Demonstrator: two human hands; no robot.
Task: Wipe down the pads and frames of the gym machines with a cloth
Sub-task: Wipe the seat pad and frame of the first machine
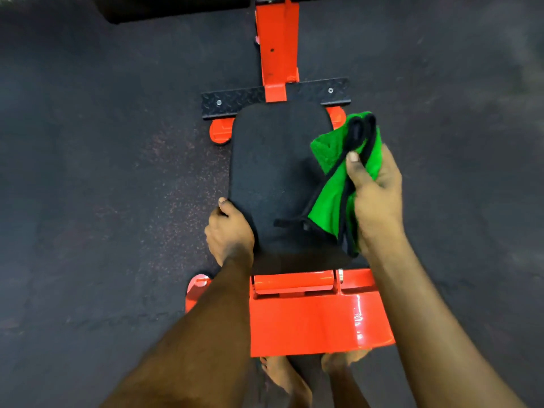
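Gripped the left edge of the soft black seat pad, mid-frame, in the curled left hand. Squeezed the bunched green cloth with black trim in the right hand, over the pad's right side.

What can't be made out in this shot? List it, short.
1. Head view, top edge: cuts off the far black pad and the orange frame.
2. Head view: fingers of the left hand are hidden under the seat pad.
3. Head view: part of the green cloth is hidden inside the right hand.
4. Head view: the feet are partly hidden behind the orange plate.
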